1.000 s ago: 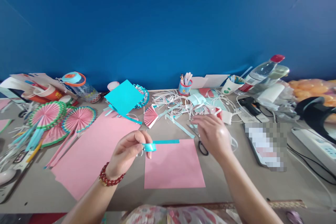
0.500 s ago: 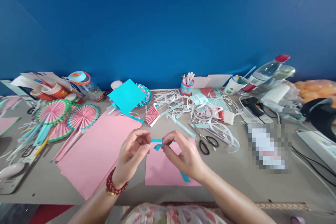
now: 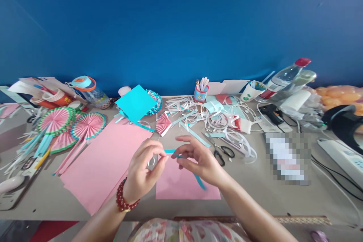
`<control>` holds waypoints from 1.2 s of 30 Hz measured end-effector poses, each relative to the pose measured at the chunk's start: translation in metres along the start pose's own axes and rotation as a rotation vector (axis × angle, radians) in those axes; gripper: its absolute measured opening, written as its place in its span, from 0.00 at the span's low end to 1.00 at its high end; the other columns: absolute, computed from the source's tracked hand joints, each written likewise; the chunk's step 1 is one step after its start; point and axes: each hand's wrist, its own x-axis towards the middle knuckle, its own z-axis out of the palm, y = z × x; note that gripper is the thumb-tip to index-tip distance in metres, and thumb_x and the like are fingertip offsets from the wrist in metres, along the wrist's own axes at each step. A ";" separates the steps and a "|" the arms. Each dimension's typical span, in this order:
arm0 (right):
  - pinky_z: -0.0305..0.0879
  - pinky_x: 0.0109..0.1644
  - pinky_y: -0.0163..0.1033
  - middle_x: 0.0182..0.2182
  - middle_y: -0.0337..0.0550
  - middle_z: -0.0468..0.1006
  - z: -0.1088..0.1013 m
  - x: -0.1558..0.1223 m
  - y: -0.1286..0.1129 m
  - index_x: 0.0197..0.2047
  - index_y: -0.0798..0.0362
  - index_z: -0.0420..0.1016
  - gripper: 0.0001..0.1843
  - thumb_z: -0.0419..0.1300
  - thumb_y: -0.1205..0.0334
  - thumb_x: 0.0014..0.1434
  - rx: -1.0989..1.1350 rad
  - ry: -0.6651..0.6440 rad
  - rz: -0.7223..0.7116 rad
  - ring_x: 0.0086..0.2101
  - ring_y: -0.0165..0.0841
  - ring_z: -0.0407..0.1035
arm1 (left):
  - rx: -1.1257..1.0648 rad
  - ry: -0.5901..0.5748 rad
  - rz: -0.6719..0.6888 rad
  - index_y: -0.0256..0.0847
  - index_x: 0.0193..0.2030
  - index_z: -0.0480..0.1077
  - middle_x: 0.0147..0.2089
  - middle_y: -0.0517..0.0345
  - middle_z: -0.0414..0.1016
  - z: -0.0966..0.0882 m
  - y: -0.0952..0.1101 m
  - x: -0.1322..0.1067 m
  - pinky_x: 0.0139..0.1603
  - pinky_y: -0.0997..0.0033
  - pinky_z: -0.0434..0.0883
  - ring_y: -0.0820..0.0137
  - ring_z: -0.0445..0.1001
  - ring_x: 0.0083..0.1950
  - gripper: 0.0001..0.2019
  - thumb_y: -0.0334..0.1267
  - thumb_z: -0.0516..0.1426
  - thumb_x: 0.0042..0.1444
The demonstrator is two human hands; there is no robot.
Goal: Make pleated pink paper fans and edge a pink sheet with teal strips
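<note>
My left hand (image 3: 146, 168), wearing a red bead bracelet, is closed in a pinch. A narrow white strip (image 3: 152, 161) curls out from its fingers, its kind unclear. My right hand (image 3: 197, 160) has its fingers partly spread, with a narrow blue paper strip (image 3: 202, 184) running through it. One end of that strip pokes out toward my left fingertips; the other trails below the palm. Under both hands lies a pink paper sheet (image 3: 181, 189). Another blue strip (image 3: 170, 151) shows along its top edge, partly hidden by my hands.
Large pink sheets (image 3: 99, 159) lie to the left, beside pleated paper rosettes (image 3: 87, 126). A blue paper square (image 3: 136, 102) and a pink folded fan (image 3: 163, 123) sit behind. Scissors (image 3: 219, 149), tangled strips (image 3: 184, 107) and a glue gun (image 3: 272, 113) are rightward.
My right fingers have spread apart and the blue strip's free end has shifted. A white curl now shows at my left fingers. The view has moved slightly.
</note>
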 end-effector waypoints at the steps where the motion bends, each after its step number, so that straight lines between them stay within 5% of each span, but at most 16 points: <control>1: 0.70 0.39 0.40 0.42 0.43 0.78 -0.005 -0.003 0.002 0.60 0.47 0.60 0.26 0.63 0.62 0.61 0.076 -0.021 0.037 0.32 0.31 0.74 | -0.037 0.004 -0.054 0.41 0.38 0.66 0.37 0.55 0.69 -0.003 0.000 0.000 0.43 0.67 0.69 0.67 0.71 0.42 0.06 0.26 0.55 0.61; 8: 0.68 0.42 0.40 0.33 0.42 0.81 -0.022 -0.025 0.030 0.41 0.50 0.65 0.13 0.66 0.59 0.60 0.329 0.180 0.126 0.32 0.31 0.74 | -0.271 0.000 -0.308 0.41 0.34 0.66 0.35 0.57 0.67 -0.020 -0.008 0.000 0.41 0.68 0.68 0.68 0.69 0.39 0.05 0.34 0.55 0.63; 22: 0.67 0.42 0.41 0.30 0.40 0.79 -0.024 -0.036 0.035 0.36 0.51 0.69 0.11 0.68 0.59 0.55 0.507 0.254 0.150 0.31 0.33 0.73 | -0.350 0.032 -0.434 0.41 0.35 0.68 0.36 0.57 0.66 -0.016 -0.017 -0.013 0.38 0.71 0.65 0.69 0.67 0.39 0.07 0.37 0.56 0.64; 30: 0.61 0.34 0.36 0.24 0.37 0.71 -0.024 -0.042 0.035 0.32 0.52 0.69 0.13 0.64 0.52 0.60 0.154 0.371 0.173 0.27 0.30 0.64 | -0.297 0.012 -0.495 0.40 0.35 0.67 0.36 0.57 0.66 -0.014 -0.018 -0.022 0.38 0.72 0.66 0.71 0.66 0.37 0.08 0.41 0.56 0.64; 36: 0.57 0.32 0.36 0.27 0.38 0.68 -0.025 -0.063 0.043 0.31 0.51 0.68 0.11 0.61 0.55 0.62 -0.274 0.364 0.126 0.28 0.31 0.61 | -0.048 -0.034 -0.553 0.40 0.34 0.66 0.36 0.56 0.70 0.002 -0.017 -0.055 0.44 0.70 0.68 0.68 0.70 0.40 0.09 0.41 0.54 0.65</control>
